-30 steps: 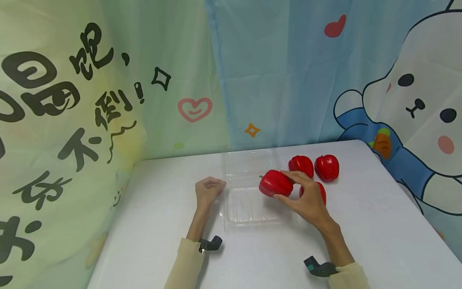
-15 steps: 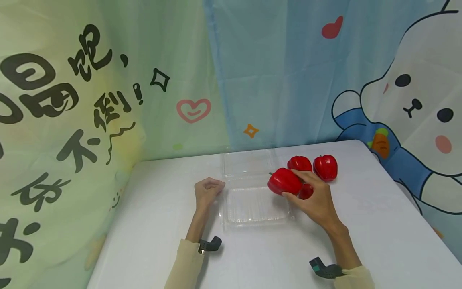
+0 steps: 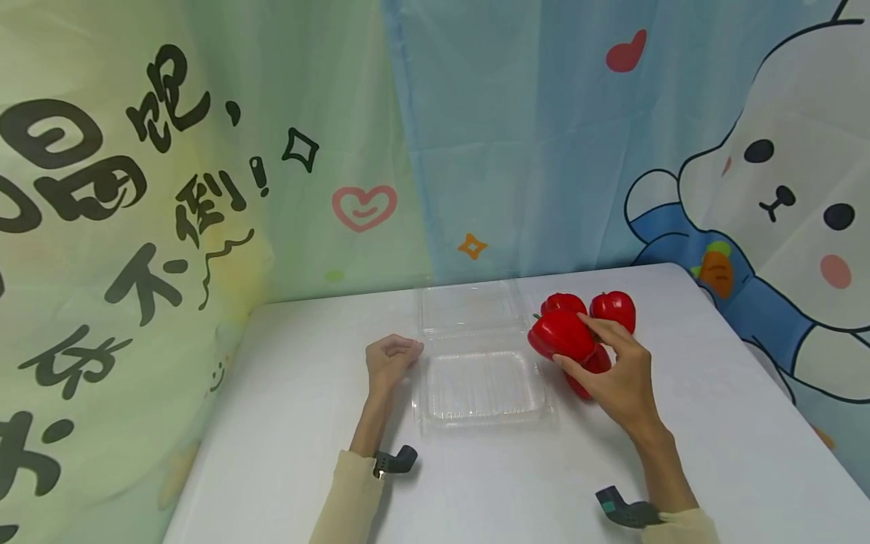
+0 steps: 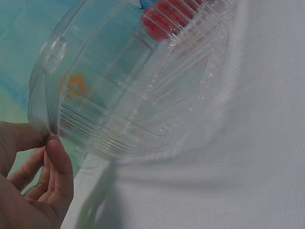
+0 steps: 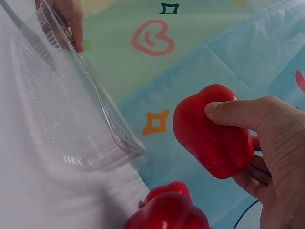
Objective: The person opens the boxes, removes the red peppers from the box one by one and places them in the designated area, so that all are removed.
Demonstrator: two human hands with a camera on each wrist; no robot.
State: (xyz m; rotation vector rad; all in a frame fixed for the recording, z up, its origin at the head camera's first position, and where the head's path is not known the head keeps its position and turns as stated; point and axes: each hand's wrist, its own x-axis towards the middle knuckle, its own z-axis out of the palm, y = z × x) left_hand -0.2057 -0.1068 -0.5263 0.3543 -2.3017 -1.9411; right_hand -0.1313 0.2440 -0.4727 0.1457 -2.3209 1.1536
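A red bell pepper (image 3: 561, 336) is gripped between the thumb and fingers of my right hand (image 3: 621, 374); the right wrist view shows this bell pepper (image 5: 212, 131) raised in front of the curtain. My left hand (image 3: 393, 361) pinches the left edge of a clear plastic clamshell box (image 3: 484, 385), whose lid (image 3: 469, 306) lies folded back behind it. In the left wrist view the thumb and forefinger of my left hand (image 4: 45, 176) hold the rim of the clear box (image 4: 109, 95). The box holds nothing.
Beyond the held pepper lie two more red bell peppers, one at the back (image 3: 563, 303) and one to its right (image 3: 615, 311). Another red bell pepper (image 3: 590, 370) sits partly hidden below it. A printed curtain (image 3: 476, 136) hangs behind the white table (image 3: 544, 483).
My right hand has carried the bell pepper to the right, from over the box to above the other peppers. The left hand has stayed at the box edge.
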